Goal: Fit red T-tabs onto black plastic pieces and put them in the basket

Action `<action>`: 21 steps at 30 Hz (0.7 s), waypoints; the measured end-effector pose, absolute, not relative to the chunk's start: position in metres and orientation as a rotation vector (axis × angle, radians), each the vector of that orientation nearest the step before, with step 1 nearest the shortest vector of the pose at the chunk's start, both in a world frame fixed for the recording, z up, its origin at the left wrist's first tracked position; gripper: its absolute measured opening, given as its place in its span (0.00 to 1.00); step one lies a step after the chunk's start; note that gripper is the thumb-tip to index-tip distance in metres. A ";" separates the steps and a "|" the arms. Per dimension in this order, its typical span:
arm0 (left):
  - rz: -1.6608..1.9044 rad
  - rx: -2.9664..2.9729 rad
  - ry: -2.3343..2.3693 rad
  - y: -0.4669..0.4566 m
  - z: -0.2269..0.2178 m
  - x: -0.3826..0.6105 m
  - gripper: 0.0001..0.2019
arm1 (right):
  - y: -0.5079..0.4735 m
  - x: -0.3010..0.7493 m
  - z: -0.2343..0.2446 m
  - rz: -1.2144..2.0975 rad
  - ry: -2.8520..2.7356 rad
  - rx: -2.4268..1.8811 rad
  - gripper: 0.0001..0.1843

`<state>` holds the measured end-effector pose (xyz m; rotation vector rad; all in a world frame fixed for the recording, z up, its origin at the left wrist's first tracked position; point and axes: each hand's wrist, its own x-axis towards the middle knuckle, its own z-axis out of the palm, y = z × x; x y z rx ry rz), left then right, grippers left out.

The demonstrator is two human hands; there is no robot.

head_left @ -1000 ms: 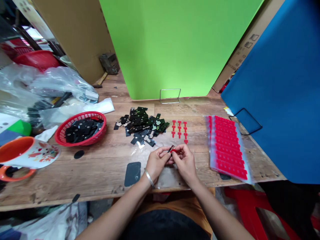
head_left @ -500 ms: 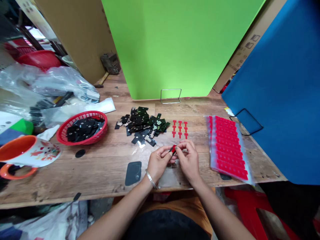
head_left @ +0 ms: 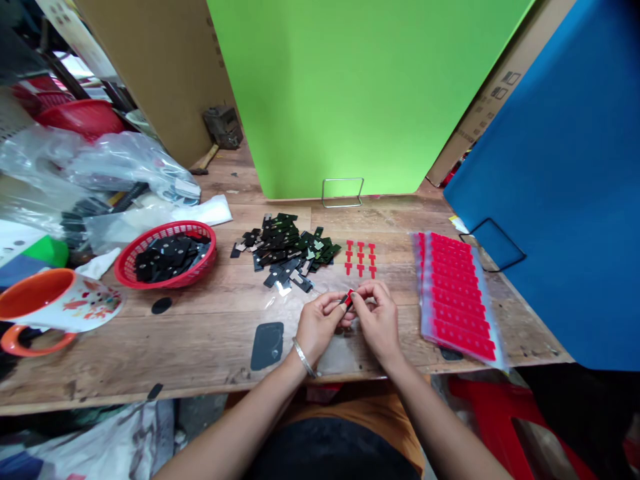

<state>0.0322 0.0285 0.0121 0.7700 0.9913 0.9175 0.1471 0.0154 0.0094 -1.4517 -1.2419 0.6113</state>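
Observation:
My left hand (head_left: 320,325) and my right hand (head_left: 376,320) meet near the front edge of the wooden table (head_left: 200,333). Both pinch one small black piece with a red sticker (head_left: 348,299) on it, fingers closed round it. Just beyond my hands lie rows of small red T-shaped stickers (head_left: 361,258). A loose pile of black flat pieces (head_left: 285,251) sits behind and to the left. A red basket (head_left: 166,255) further left holds more black pieces. Sheets of red stickers (head_left: 457,293) lie stacked to the right.
A green board (head_left: 360,93) and a blue board (head_left: 555,187) stand at the back and right. An orange and white mug (head_left: 47,308), plastic bags (head_left: 90,173), a dark oval pad (head_left: 267,345), a hammer (head_left: 204,160) and cardboard (head_left: 150,73) fill the left side.
My right hand has shifted slightly up and over the piece, its fingers now pressing on the red sticker. The left hand keeps its hold in the same place.

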 end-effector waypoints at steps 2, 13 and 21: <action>0.918 0.773 0.989 0.028 0.014 0.032 0.16 | 0.015 0.147 0.008 0.607 -1.238 -1.458 0.03; 0.853 0.786 0.982 0.026 0.018 0.029 0.17 | 0.019 0.155 0.000 1.116 -1.013 -1.342 0.11; 0.789 0.860 0.990 0.031 0.012 -0.005 0.17 | 0.015 0.145 -0.012 1.234 -1.034 -1.395 0.18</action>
